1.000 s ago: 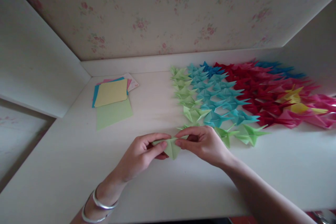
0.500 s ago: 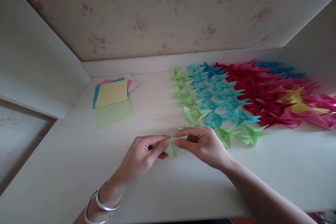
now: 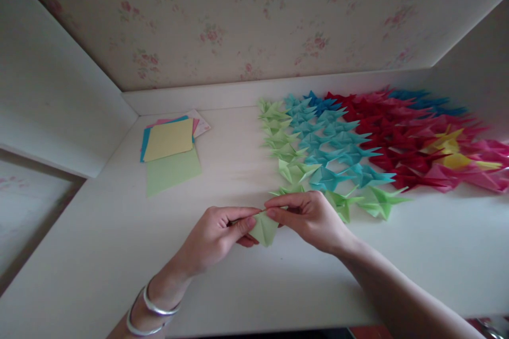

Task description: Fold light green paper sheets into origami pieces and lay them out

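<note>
A small piece of folded light-green origami paper (image 3: 265, 230) is held between both hands above the white table (image 3: 254, 291). My left hand (image 3: 225, 230) pinches its left side, thumb in front and fingers behind. On the upper right edge, my right hand (image 3: 306, 220) grips it between thumb and fingertips. A crease runs down the middle of the paper, and its lower part points downward. Just beyond my right hand lie green folded paper cranes (image 3: 382, 202), one of them partly hidden by that hand.
Rows of folded cranes in light green (image 3: 296, 170), turquoise (image 3: 328, 176), red (image 3: 397, 161), pink and blue cover the right back, with some yellow ones (image 3: 449, 148) among them. Paper sheets (image 3: 169, 140) are stacked at the back left, a green sheet (image 3: 175, 172) lowest. A floral wall rises behind.
The folded paper has tilted so that more of its front face shows, its tip reaching lower. Both hands keep their pinch with only slight finger shifts.
</note>
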A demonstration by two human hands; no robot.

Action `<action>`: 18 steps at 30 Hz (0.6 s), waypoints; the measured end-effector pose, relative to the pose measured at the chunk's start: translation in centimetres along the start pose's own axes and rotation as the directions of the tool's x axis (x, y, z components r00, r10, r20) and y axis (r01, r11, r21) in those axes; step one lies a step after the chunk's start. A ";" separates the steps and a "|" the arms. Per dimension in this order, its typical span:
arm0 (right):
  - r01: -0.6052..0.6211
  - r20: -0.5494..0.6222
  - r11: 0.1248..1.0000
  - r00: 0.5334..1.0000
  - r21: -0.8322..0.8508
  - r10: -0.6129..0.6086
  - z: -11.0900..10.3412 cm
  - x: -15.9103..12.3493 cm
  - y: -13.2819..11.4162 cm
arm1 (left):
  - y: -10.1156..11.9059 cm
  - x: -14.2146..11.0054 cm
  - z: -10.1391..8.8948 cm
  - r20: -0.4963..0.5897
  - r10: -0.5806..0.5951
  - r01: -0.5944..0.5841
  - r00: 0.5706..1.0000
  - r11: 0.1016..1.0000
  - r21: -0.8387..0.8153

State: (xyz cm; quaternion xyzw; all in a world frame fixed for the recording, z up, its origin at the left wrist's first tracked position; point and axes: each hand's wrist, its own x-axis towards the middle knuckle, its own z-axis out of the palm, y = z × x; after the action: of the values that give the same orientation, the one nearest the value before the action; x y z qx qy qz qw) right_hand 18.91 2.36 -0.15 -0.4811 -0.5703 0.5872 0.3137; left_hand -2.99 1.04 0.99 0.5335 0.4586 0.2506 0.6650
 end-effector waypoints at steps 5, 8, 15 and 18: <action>0.000 -0.054 0.999 0.999 -0.049 -0.003 0.2 0.0 0.1 | 0.1 0.1 0.1 -0.011 0.009 -0.009 1.000 0.999 0.045; 0.005 -0.052 0.999 0.999 -0.046 -0.008 0.2 0.2 0.2 | -0.1 0.2 0.3 -0.053 0.019 -0.013 0.998 0.994 0.109; 0.070 -0.002 0.987 0.997 -0.142 -0.071 0.4 0.2 0.1 | -1.0 0.0 0.9 -0.096 0.061 -0.046 0.993 0.988 0.146; 0.096 0.004 0.985 0.995 -0.143 -0.096 0.5 0.0 -0.1 | -1.1 -0.1 1.0 -0.098 0.067 -0.049 0.993 0.983 0.176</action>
State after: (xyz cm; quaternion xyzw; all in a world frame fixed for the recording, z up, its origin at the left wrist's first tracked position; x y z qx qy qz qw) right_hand 18.40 2.17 -0.15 -0.4752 -0.6329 0.5285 0.3072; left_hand -2.33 0.16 0.01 0.5887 0.4968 0.2562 0.5839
